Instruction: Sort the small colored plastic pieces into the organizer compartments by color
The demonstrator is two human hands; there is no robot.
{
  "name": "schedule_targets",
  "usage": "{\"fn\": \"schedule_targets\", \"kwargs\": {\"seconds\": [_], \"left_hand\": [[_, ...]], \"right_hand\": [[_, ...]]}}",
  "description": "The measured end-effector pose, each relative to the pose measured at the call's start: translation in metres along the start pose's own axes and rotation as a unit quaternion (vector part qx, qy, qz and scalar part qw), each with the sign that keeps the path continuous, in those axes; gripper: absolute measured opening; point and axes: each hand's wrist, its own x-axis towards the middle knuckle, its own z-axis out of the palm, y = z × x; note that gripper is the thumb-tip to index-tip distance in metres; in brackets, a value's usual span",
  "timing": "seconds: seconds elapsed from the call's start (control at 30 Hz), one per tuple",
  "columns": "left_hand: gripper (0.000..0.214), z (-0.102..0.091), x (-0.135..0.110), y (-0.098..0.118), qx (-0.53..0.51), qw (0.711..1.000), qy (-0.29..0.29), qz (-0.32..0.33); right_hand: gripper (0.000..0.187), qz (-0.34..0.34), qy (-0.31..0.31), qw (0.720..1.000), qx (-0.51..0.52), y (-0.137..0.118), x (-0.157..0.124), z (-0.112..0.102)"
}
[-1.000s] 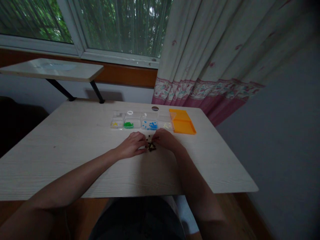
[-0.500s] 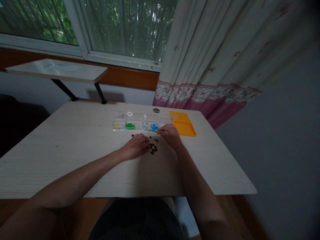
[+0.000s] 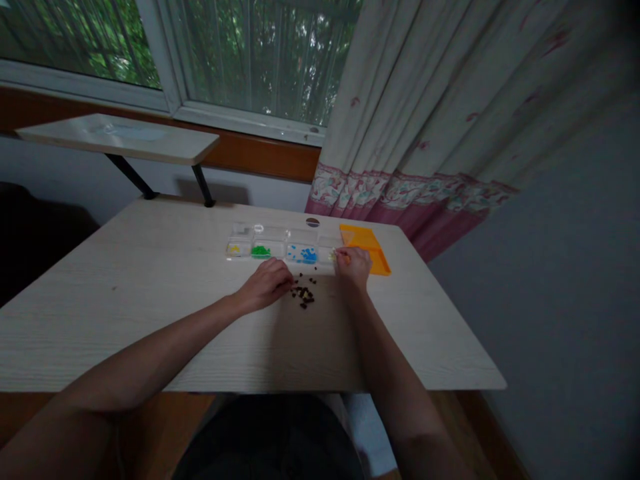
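Observation:
My right hand [image 3: 354, 265] is over the right end of a clear compartment box [image 3: 277, 252], its fingertips pinched together beside a few pale pieces [image 3: 332, 255]. Whatever it may hold is too small to name. To the left of a loose pile of small dark brown pieces [image 3: 305, 295], my left hand [image 3: 270, 283] rests low with curled fingers, its tips touching or almost touching the pile. The box's other compartments contain blue pieces [image 3: 309, 255], green pieces [image 3: 261, 251] and yellow pieces [image 3: 235, 249].
An orange tray [image 3: 379, 261] lies behind and right of my right hand. A small raised shelf [image 3: 165, 145] on black legs stands at the table's back left. The wooden table [image 3: 200, 360] ends near my body, and a curtain [image 3: 400, 167] hangs behind it.
My right hand has moved right, from near the blue pieces to the rightmost compartment. My left hand has shifted slightly left and back, uncovering more of the brown pile.

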Motion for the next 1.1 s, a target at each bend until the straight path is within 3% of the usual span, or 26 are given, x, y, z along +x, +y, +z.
{"fn": "schedule_targets", "kwargs": {"seconds": [0.23, 0.53, 0.7, 0.87, 1.1], "left_hand": [[0.017, -0.003, -0.002, -0.016, -0.020, 0.993, 0.094, -0.062], [0.023, -0.003, -0.001, -0.020, -0.055, 0.985, 0.118, -0.112], [0.022, -0.001, 0.000, -0.023, -0.073, 0.982, 0.126, -0.117], [0.024, -0.001, -0.001, -0.022, -0.088, 0.981, 0.122, -0.122], [0.029, -0.002, -0.001, -0.017, -0.100, 0.983, 0.098, -0.121]], "right_hand": [[0.023, 0.009, -0.014, 0.999, -0.033, -0.007, -0.004, 0.006], [0.022, -0.062, 0.013, 0.998, 0.027, -0.006, -0.005, 0.011], [0.023, -0.156, -0.032, 0.985, 0.073, -0.034, -0.013, 0.004], [0.025, -0.258, -0.121, 0.954, 0.090, -0.066, -0.029, -0.001], [0.019, -0.293, -0.142, 0.942, 0.085, -0.080, -0.037, 0.000]]}}
